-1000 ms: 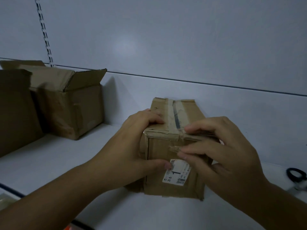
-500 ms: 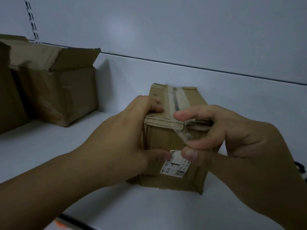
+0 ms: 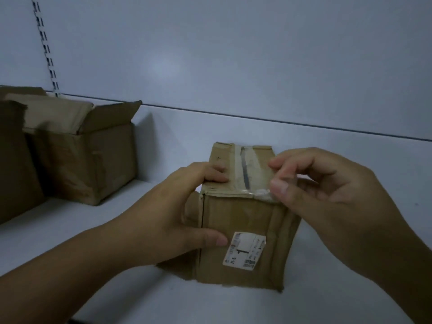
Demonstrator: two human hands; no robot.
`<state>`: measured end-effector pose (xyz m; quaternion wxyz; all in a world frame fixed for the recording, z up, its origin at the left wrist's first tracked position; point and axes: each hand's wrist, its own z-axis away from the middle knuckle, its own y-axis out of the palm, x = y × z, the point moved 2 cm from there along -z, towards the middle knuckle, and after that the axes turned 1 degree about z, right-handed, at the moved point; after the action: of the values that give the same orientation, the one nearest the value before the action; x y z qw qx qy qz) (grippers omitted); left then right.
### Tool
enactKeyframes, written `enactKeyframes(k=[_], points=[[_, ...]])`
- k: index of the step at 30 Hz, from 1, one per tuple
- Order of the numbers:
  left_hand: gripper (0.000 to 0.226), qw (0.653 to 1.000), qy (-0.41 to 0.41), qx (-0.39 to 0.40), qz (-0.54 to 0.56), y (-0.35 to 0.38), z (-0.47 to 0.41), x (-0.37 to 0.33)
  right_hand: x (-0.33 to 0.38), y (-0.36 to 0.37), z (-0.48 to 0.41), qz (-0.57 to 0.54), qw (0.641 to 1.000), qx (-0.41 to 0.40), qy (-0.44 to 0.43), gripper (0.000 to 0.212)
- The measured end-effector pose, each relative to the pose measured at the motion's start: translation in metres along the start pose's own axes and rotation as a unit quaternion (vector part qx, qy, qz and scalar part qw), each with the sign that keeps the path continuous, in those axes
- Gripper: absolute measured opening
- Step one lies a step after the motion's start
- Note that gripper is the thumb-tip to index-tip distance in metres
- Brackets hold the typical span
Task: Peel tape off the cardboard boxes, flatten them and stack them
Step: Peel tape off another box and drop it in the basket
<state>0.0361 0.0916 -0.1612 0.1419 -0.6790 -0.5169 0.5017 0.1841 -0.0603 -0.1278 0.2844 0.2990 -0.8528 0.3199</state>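
Head view: small box (image 3: 238, 220) stands on shelf (image 3: 117, 288), gripped by left hand (image 3: 177, 213); right hand (image 3: 327, 197) pinches the lifted tape (image 3: 251, 164) end at the box's top front edge. Tape mostly attached, box unflattened. Open box (image 3: 93, 160) at left, also unflattened; nothing stacked.

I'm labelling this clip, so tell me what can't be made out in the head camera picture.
Head view: label print on the small box, too small and blurred to read beyond a large 1.
Head view: whether the right hand pinches the tape; its thumb covers the tape's near end.
Head view: the small box's left side, covered by the left hand.
Head view: the open box's inside, hidden by its flaps.
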Motion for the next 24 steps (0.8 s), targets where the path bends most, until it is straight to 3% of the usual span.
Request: enactKeyframes(k=[2, 4, 8, 11, 13, 18, 24], points=[[0.072, 1.0, 0.017, 0.024, 0.005, -0.01, 0.0, 0.002, 0.011, 0.003, -0.006, 0.041, 0.999, 0.011, 0.022, 0.018], [0.072, 0.998, 0.054, 0.0, -0.018, -0.02, 0.001, 0.003, 0.024, 0.013, -0.014, 0.065, 0.995, 0.049, 0.05, 0.019], [0.065, 0.989, 0.063, -0.132, -0.033, -0.023, 0.02, 0.002, 0.039, 0.036, -0.039, 0.073, 0.981, 0.107, 0.148, 0.016], [0.047, 0.968, 0.068, -0.239, 0.018, -0.007, 0.038, -0.007, 0.038, 0.052, -0.053, 0.033, 0.966, 0.113, 0.228, 0.012], [0.047, 0.96, 0.058, -0.273, 0.031, 0.004, 0.044, -0.013, 0.038, 0.058, -0.056, 0.007, 0.963, 0.105, 0.25, 0.013], [0.076, 0.947, 0.108, -0.289, -0.091, 0.016, 0.043, -0.012, 0.033, 0.063, -0.055, 0.046, 0.966, 0.092, 0.236, 0.015], [0.066, 0.938, 0.118, -0.281, -0.163, 0.019, 0.031, -0.012, 0.024, 0.059, -0.06, 0.037, 0.954, 0.114, 0.274, 0.011]])
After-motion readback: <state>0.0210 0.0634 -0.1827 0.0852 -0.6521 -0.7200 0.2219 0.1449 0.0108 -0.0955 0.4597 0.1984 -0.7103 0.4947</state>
